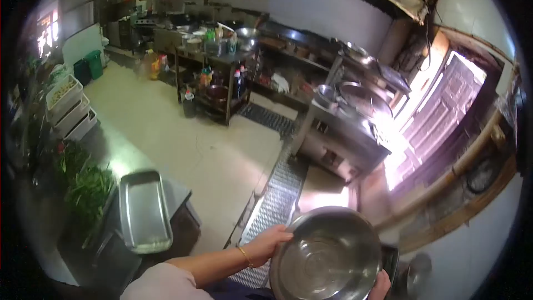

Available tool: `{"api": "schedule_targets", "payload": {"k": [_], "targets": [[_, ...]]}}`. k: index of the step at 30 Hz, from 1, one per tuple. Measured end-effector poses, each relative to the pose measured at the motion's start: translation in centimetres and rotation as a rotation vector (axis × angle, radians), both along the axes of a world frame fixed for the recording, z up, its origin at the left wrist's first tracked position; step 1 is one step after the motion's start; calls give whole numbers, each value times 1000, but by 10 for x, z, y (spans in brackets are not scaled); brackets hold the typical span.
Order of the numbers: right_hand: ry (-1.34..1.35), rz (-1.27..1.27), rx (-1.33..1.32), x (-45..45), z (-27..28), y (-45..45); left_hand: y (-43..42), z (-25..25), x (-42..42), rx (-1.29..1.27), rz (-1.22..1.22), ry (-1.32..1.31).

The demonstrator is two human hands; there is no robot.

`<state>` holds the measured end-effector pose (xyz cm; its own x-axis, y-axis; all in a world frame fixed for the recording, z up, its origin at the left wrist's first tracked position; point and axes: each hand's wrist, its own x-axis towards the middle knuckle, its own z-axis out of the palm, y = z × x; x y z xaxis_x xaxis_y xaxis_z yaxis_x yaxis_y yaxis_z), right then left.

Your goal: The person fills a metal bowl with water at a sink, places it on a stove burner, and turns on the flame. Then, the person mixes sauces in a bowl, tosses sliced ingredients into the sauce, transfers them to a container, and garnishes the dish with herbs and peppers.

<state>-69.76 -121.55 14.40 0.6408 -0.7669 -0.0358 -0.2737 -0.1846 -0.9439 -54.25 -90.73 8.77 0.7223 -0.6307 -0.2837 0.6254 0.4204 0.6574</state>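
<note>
A large round stainless steel bowl is held between both my hands, tilted so that its inside faces me; I see nothing in it. My left hand, with a gold bracelet at the wrist, grips the rim at the upper left. At the lower right rim, my right hand shows only its fingers, closed on the edge; the rest is cut off by the frame. Just behind the bowl's right side is the dark edge of another container, mostly hidden.
A rectangular metal tray sits on the counter at left, beside leafy greens. Stacked white crates stand farther back. A metal floor grate runs toward a stove. A worktable holds bottles and bowls.
</note>
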Motion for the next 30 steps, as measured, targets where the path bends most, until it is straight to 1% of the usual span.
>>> {"api": "schedule_targets", "payload": {"k": [1, 4, 5, 7, 8, 9, 10, 11, 13, 14, 17, 20, 21, 22, 23, 24, 26, 28, 29, 30], "targets": [[-74, -3, 48, 39, -19, -10, 9, -3, 24, 19, 91, 35], [-232, 456, 66, 166, -62, -43, 37, -13, 93, -38, 327, 61], [-122, 547, 6, 208, -45, -28, 45, -46, 122, -25, 403, 57], [-198, 477, -157, 288, -88, -8, 77, -49, 154, -65, 474, 127], [-259, 452, -267, 340, -89, -6, 81, -45, 179, -120, 517, 142], [-237, 591, -256, 392, -74, 8, 90, -41, 203, -112, 622, 98], [-203, 715, -223, 431, -65, 34, 103, -42, 216, -73, 717, 65], [-204, 801, 11, 468, -48, 65, 112, -40, 228, -33, 805, 55], [-173, 963, 26, 548, -28, 112, 137, -20, 256, -33, 967, 67], [-147, 1043, 32, 580, -30, 132, 148, -16, 266, -34, 1047, 83], [-103, 1185, 125, 687, -48, 204, 202, -27, 308, -69, 1166, 51], [-58, 1315, 141, 767, -55, 290, 257, -8, 354, -57, 1318, 52], [-14, 1348, 129, 780, -54, 317, 281, -15, 371, -122, 1326, 77], [14, 1379, 107, 801, -46, 345, 300, -16, 384, -92, 1357, 96], [-113, 1401, -126, 837, -64, 368, 326, -8, 406, -71, 1405, 71], [-77, 1393, 107, 863, -76, 399, 349, -3, 421, -44, 1454, 75], [78, 1425, 123, 886, -39, 462, 396, 0, 444, -95, 1454, 27], [105, 1494, 208, 940, -43, 520, 447, -6, 474, -149, 1477, 9], [110, 1460, 237, 955, -38, 551, 466, 4, 486, -120, 1492, 76], [107, 1459, 278, 973, -37, 581, 489, 2, 499, -130, 1510, 87]]}}
